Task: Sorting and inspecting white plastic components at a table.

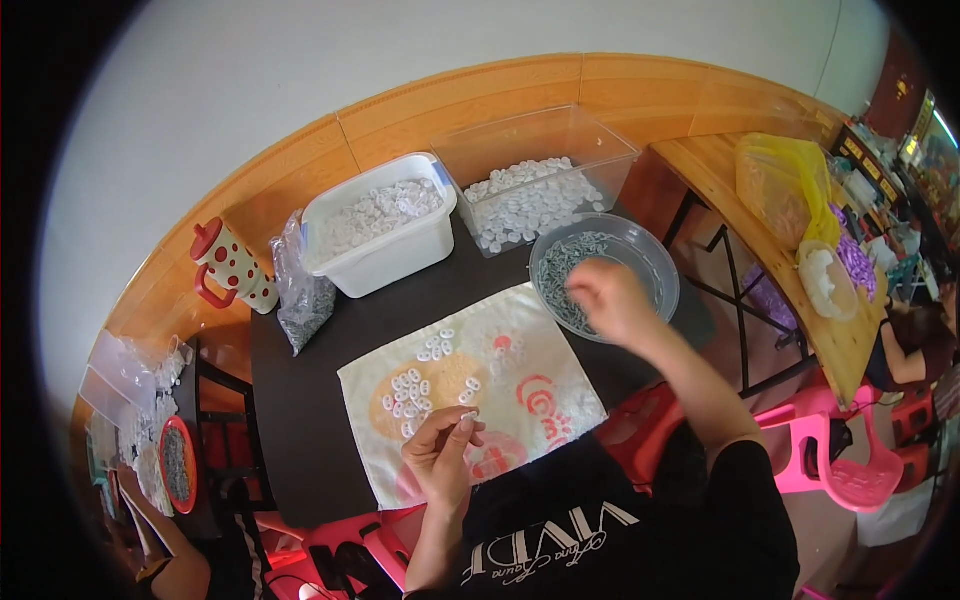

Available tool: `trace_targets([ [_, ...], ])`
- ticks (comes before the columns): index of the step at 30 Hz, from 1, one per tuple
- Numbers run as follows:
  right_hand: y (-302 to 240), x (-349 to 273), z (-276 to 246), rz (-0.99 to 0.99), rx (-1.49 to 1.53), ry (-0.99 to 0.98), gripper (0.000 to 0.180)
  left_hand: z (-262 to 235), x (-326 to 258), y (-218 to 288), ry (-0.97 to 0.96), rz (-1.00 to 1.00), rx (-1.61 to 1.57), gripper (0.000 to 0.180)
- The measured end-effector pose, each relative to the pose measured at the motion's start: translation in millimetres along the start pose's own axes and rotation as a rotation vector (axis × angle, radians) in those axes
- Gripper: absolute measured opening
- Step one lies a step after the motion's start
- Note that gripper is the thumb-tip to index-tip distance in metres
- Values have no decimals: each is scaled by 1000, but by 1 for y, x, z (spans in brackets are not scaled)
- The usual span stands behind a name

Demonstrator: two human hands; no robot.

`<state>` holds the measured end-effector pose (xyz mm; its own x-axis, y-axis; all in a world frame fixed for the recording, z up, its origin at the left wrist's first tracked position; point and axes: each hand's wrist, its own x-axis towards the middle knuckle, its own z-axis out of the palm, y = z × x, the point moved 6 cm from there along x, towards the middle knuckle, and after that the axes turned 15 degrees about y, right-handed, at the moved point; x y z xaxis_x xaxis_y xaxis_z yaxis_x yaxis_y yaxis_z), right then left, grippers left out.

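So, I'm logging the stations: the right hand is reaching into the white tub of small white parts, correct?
Not quite. In the head view the right hand reaches into the round clear bowl of small grey pieces; the white tub sits untouched farther left.

The surface [300, 400] looks matt black. On it lies a printed cloth [530, 400], soft and slightly creased, carrying small glossy white plastic rings [408, 392]. The round bowl [650, 262] is clear, shiny plastic and holds dull grey metal screws [560, 270]. The white tub [385, 262] is smooth opaque plastic; the box [590, 150] beside it is transparent plastic. Varnished wood panelling [480, 105] gleams behind.
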<state>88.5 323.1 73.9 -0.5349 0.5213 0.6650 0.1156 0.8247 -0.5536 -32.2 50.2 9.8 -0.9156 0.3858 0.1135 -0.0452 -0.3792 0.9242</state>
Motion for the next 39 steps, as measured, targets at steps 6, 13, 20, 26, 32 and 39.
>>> trace_targets([
  [6, 64, -1, -19, 129, -481, -206, 14, 3, -2, -18, -20, -183, -91, 11],
  [13, 48, -6, 17, 16, -781, -400, 19, 1, -5, -25, -58, -213, -6, 14],
  [20, -20, -15, 20, 181, 280, -226, 14, -6, -7, -37, -50, -275, -92, 15],
  [26, -96, -67, 86, 299, 731, -352, 11, -5, -8, -33, -47, -276, -97, 13],
  [32, -104, -70, 93, 257, 701, -331, 8, -4, -10, -31, -44, -269, -76, 11],
  [39, -112, -66, 90, 179, 619, -329, 9, -5, -10, -29, -33, -245, -91, 10],
])
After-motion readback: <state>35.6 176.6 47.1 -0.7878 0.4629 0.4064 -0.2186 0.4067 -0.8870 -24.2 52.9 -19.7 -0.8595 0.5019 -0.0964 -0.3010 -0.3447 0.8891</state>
